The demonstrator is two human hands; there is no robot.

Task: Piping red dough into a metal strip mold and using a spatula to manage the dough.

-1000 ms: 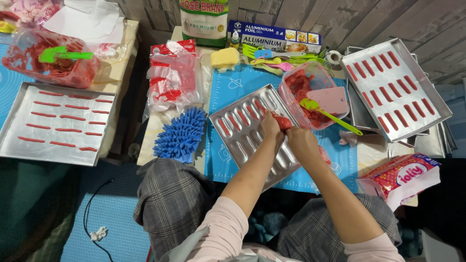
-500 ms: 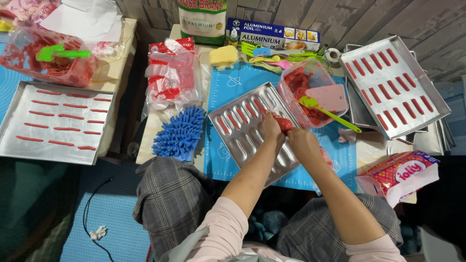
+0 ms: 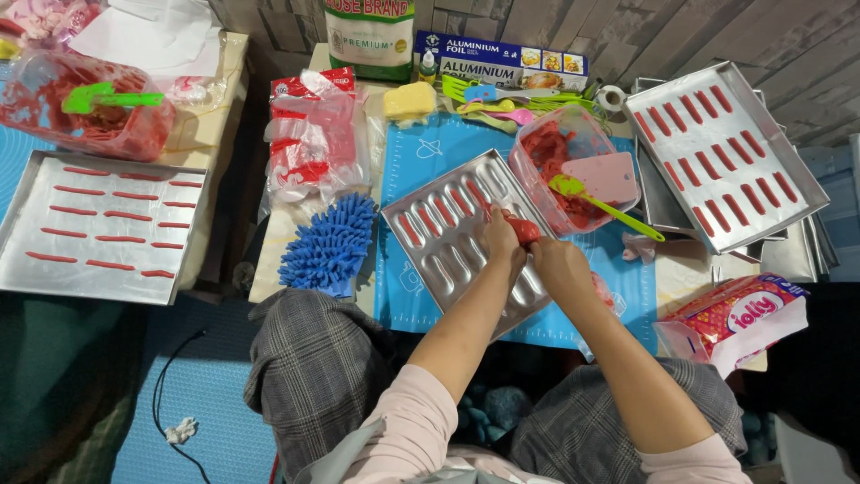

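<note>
- The left hand and the right hand meet over the metal mould tray, which lies tilted on the blue mat.
- A red lump of dough sits between the two hands, just above the tray's far right part; the left fingers curl round its near side and the right fingertips touch its other end.
- Both hands are narrowly closed on the dough; how tightly each grips cannot be told.
- Several oval hollows at the far end of the mould tray already hold red dough, while the nearer hollows show bare metal.
- Just beyond the hands stands a clear plastic tub with red dough inside, a pink scraper leaning in it and a green spatula jutting out over its rim.
- To the left of the mould tray lies a blue fuzzy duster, touching the mat's edge.
- At far right a flat metal tray carries rows of red sticks; another flat tray at far left carries thinner red strips.
- A pink packet lies near the right forearm.
</note>
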